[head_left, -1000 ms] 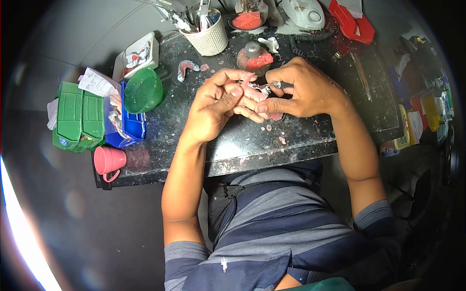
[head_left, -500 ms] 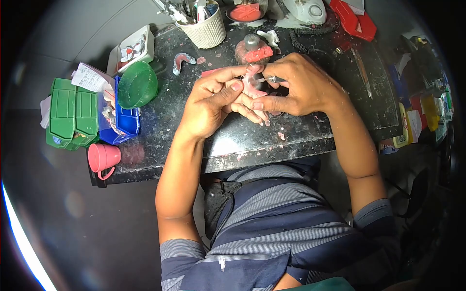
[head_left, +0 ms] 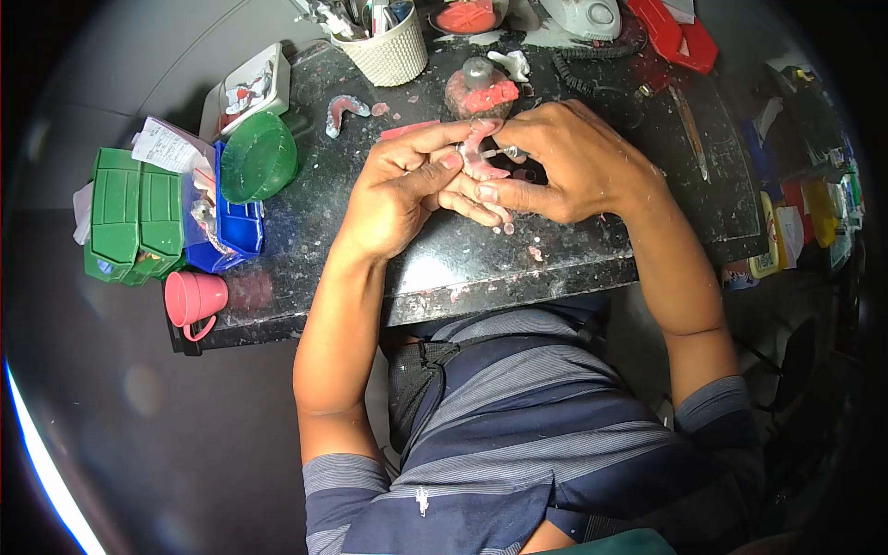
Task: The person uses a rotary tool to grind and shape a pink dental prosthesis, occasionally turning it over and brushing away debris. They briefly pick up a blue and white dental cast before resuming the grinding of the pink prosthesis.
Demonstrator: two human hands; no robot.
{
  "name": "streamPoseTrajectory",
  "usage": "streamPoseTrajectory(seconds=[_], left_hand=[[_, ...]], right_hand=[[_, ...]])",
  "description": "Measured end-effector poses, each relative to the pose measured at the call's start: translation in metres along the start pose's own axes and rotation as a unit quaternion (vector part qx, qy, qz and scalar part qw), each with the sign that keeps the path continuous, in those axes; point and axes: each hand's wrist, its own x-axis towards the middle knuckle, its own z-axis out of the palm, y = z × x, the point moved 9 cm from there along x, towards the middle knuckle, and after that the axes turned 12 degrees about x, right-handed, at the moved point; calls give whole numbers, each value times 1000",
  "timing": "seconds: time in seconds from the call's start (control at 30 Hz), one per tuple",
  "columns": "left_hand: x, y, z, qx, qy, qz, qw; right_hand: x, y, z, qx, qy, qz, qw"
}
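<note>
Both bare arms reach forward, bent at the elbows, and bring the hands close together in front of the torso. The left forearm angles up and inward to the left hand, whose palm side is partly turned up. Its index finger stretches toward the other hand, the thumb presses inward, and the lower fingers extend beneath. The right forearm slants inward to the right hand, back upward, fingers curled in a grip, its thumb pointing toward the left fingers.

The right hand hides part of the slim tool.
</note>
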Motion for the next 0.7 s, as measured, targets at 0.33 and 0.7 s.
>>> streamPoseTrajectory(seconds=[0.33, 0.7], left_hand=[[0, -1, 0, -15, -6, -19, 1000], [2, 5, 1, -101, -67, 44, 992]], right_hand=[[0, -11, -5, -7, 8, -20, 1000], [0, -7, 3, -46, -28, 12, 998]])
